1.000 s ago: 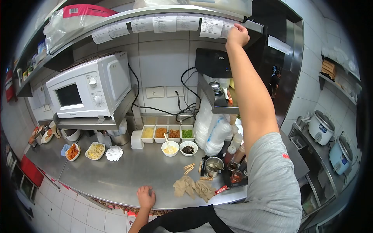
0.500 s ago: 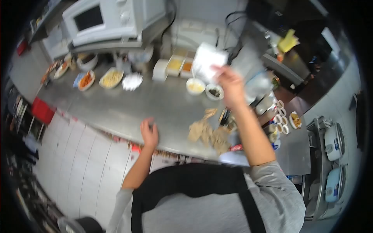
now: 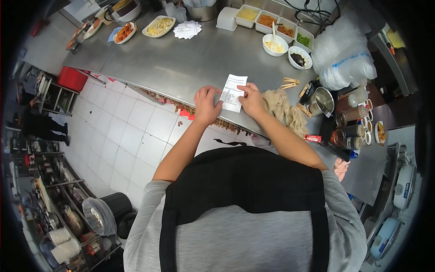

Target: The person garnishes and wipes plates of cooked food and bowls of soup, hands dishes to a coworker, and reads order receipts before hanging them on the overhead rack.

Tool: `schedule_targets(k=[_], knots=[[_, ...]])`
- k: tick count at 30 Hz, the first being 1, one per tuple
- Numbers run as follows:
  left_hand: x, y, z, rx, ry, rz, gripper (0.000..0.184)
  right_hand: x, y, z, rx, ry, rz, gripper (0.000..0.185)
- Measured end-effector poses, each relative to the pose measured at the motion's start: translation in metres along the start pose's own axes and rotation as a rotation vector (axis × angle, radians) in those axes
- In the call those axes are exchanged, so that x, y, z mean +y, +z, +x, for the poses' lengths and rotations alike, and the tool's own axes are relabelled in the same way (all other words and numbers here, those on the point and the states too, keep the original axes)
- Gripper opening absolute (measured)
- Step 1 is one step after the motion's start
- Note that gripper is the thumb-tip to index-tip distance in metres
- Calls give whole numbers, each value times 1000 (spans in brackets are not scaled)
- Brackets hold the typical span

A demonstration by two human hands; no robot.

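Observation:
A printed paper receipt (image 3: 234, 89) is at the front edge of the steel counter. My right hand (image 3: 252, 100) pinches its right side between thumb and fingers. My left hand (image 3: 208, 105) is beside the receipt's left edge, fingers bent and thumb apart; whether it touches the paper is hard to tell. To the right of my right hand lies a crumpled beige cloth (image 3: 282, 106). Wooden clothespins (image 3: 289, 83) rest just beyond the cloth.
Bowls (image 3: 275, 46) and food tubs (image 3: 267, 21) line the back. A stack of white slips (image 3: 187, 30) sits beside a plate of pale food (image 3: 159, 26). At right are a metal pot (image 3: 321, 101), seasoning jars (image 3: 352, 131) and bagged plastic containers (image 3: 346, 54). Another person (image 3: 43, 120) stands far left.
My right hand has come down from the food tubs to the counter's front edge, bringing the paper. My left hand has moved beside it. The view has tilted downward.

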State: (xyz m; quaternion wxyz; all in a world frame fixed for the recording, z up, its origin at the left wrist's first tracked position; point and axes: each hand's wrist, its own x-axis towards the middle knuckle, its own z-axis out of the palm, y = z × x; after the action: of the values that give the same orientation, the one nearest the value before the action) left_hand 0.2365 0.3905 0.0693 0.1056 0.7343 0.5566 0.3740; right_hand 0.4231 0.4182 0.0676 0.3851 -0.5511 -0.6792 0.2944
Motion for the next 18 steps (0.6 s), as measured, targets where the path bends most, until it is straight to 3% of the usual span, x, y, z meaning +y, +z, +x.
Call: schedule_targets(k=[11, 13, 18], knots=[[-7, 1, -3, -33, -21, -14, 35, 1, 1, -4, 7, -18, 16, 41], [-11, 3, -2, -13, 27, 18, 41, 22, 6, 5, 52, -170, 150, 46], [-1, 12, 3, 61, 12, 96, 38, -127, -175, 57, 401, -745, -172, 34]])
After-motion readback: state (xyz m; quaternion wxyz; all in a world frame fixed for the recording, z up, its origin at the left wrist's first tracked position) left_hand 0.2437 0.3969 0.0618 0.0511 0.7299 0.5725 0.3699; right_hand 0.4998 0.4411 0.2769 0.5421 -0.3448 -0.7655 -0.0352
